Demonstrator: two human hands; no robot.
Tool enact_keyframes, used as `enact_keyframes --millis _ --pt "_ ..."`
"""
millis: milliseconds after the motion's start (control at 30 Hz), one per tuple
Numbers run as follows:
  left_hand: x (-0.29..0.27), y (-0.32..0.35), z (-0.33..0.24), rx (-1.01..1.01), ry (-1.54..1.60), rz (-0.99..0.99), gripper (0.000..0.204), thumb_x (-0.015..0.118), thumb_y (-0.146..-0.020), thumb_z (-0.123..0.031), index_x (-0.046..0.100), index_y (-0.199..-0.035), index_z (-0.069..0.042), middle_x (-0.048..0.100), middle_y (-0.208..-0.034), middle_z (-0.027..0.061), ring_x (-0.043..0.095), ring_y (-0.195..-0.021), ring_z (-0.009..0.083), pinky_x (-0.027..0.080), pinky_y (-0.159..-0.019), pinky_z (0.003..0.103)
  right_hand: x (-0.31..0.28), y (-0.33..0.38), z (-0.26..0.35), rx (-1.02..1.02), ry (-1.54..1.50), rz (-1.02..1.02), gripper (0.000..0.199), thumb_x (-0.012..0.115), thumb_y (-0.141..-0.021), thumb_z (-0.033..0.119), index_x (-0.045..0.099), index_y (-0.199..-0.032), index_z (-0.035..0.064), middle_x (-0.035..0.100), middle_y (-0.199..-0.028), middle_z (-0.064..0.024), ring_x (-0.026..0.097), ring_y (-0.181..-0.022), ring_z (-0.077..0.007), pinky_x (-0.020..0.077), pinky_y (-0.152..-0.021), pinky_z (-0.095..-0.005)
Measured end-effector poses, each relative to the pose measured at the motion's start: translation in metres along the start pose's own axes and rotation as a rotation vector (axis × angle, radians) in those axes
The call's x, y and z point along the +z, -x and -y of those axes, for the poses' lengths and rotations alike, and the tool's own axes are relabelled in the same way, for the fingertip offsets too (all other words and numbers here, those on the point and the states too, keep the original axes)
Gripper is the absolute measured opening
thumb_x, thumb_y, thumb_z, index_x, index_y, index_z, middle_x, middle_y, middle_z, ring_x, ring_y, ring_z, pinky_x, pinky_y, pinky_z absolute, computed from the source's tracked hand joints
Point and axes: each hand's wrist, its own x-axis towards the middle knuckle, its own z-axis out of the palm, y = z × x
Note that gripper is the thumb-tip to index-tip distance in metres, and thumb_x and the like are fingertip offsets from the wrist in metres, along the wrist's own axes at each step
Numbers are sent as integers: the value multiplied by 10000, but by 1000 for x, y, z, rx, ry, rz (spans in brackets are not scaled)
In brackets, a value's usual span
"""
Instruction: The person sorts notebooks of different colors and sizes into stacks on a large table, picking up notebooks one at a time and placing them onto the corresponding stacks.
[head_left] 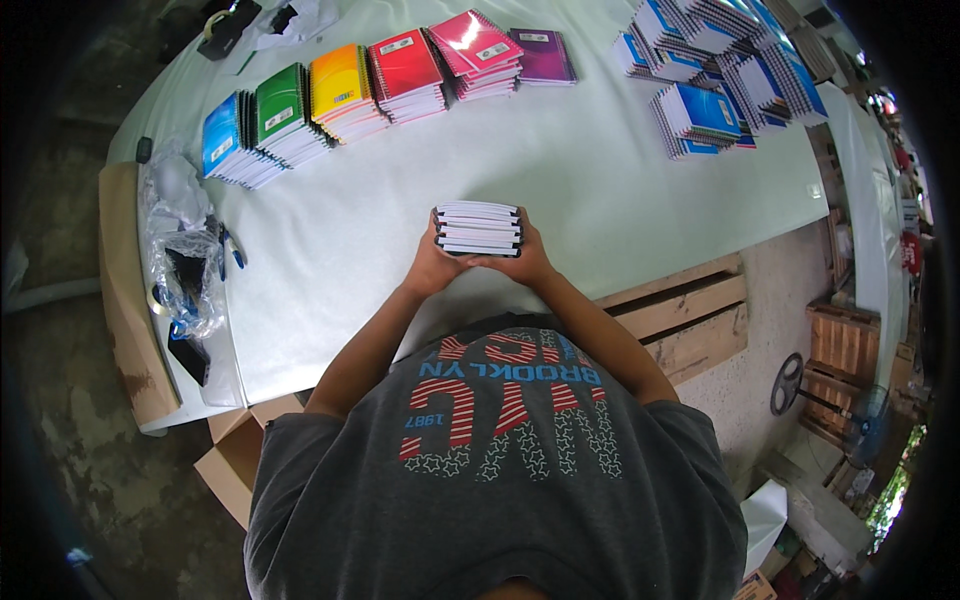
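Observation:
Between my two hands is a small stack of spiral notebooks [478,228], its white page edges facing up toward me. My left hand [433,264] grips the stack's left side, and my right hand [531,258] grips its right side. Fingers of both hands come together beneath the near edge. The stack is at the near part of the white-covered table [340,250]; whether it rests on the surface or is held just above, I cannot tell. The covers of these notebooks are mostly hidden.
Across the far side stand piles of blue [225,135], green [280,105], yellow [340,82], red [405,65], pink [475,45] and purple notebooks [542,56]. More blue notebooks [705,110] are heaped at far right. Clear plastic wrap [195,290] lies at left. A wooden pallet [690,310] stands beyond the table's right edge.

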Motion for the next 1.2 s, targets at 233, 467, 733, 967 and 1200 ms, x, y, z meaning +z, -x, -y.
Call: enact_keyframes --millis 233,467,733,967,1200 --pt "0 1 -2 -35 -20 -9 693 812 -639 -144 375 -1165 -34 577 -1107 120 569 -1038 241 454 -885 340 -1 1 0 -29 23 3 753 864 -602 263 422 -1164 25 579 -1096 -112 569 -1021 -186 461 -868 -328" --pt "-2 -1 11 16 -129 -4 705 823 -623 -163 393 -1165 -28 578 -1103 118 571 -1031 242 457 -882 339 -1 0 4 7 47 12 769 858 -612 239 407 -1195 20 578 -1095 -117 567 -1025 -193 456 -877 -331" --pt "-1 0 11 24 -125 -9 692 832 -610 -173 452 -1168 -20 550 -1134 105 551 -1039 241 445 -894 336 0 1 -1 5 19 -8 783 861 -601 265 411 -1191 17 586 -1089 -128 574 -1016 -201 454 -874 -331" --pt "4 -1 -12 68 -48 6 504 812 -650 -149 561 -1061 -3 629 -1016 98 600 -944 207 477 -844 322 -4 3 1 4 32 -15 773 863 -588 293 425 -1169 29 594 -1076 -122 579 -1006 -208 451 -875 -340" --pt "-3 -3 -29 -35 141 14 591 802 -677 -132 498 -1167 -4 611 -1060 94 579 -989 180 468 -858 300 -5 -11 12 98 -142 -8 776 804 -645 226 384 -1261 8 572 -1081 -122 557 -1004 -198 445 -878 -342"
